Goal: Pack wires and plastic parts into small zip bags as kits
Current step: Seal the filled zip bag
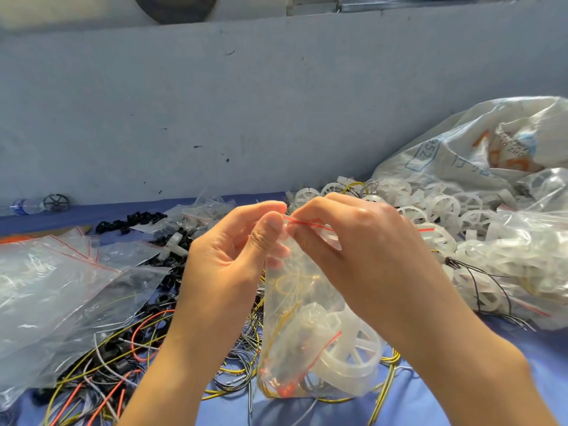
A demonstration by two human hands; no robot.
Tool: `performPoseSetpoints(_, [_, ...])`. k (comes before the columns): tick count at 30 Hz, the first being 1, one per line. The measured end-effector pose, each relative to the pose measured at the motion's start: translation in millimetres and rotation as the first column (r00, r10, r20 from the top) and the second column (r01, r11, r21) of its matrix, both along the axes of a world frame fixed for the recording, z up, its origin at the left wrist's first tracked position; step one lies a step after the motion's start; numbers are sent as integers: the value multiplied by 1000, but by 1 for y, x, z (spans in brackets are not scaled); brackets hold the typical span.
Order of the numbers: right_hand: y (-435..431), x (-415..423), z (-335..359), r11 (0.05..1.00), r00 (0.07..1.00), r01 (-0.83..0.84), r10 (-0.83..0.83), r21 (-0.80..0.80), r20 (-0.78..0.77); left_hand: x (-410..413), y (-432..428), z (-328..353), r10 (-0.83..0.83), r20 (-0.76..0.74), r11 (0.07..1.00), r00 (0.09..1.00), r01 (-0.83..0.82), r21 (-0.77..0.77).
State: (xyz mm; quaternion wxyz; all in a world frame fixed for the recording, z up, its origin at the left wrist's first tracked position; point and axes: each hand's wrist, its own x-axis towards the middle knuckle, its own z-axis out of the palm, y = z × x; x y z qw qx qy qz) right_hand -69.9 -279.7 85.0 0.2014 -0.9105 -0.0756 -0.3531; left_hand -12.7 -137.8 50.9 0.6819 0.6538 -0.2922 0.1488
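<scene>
Hanging from both hands in the middle of the view: one small clear zip bag (pixel 284 327), filled, mouth uppermost, its body dropping towards the person and its lower end low over the blue worktop (pixel 224 413) (contact with the surface cannot be told). Contents: a white plastic wheel (pixel 344 352) low on the right side, yellow wires (pixel 287 282) coiled above it, a small red-orange piece at the bottom corner. The red zip strip (pixel 307 223) is the item the coming move turns on; its long axis runs left to right between the hands, dipping slightly to the right. The left hand (pixel 227 256) pinches the strip's left end between thumb and forefinger, other fingers loosely curled. The right hand (pixel 368 250) pinches the bag top just beside it, fingers curled over the strip and hiding most of its right half. Both hands are on the strip, so neither needs to reach. By judgement, the step in hand is pressing the seal closed, and the run of the pinch would go rightward along the strip. Room: open air above and ahead up to the grey wall (pixel 215 103). Below and around, crowded: loose wires (pixel 123 358) and empty bags (pixel 61 287) to the left, a heap of white wheels (pixel 430 207) and filled bags (pixel 522 256) to the right, leaving little bare surface for setting down.
</scene>
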Motion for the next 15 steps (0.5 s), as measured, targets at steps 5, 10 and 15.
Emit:
performPoseSetpoints(5, [2, 1, -2, 1000, 999, 22, -22, -18, 35, 3, 2, -3, 2, -2, 1000, 1000, -2, -8])
performPoseSetpoints(10, [2, 0, -2, 1000, 998, 9, -7, -27, 62, 5, 3, -3, -92, -49, 995, 994, 90, -51])
performPoseSetpoints(15, [5, 1, -2, 997, 992, 45, -38, -56, 120, 4, -2, -6, -60, -35, 996, 998, 58, -72])
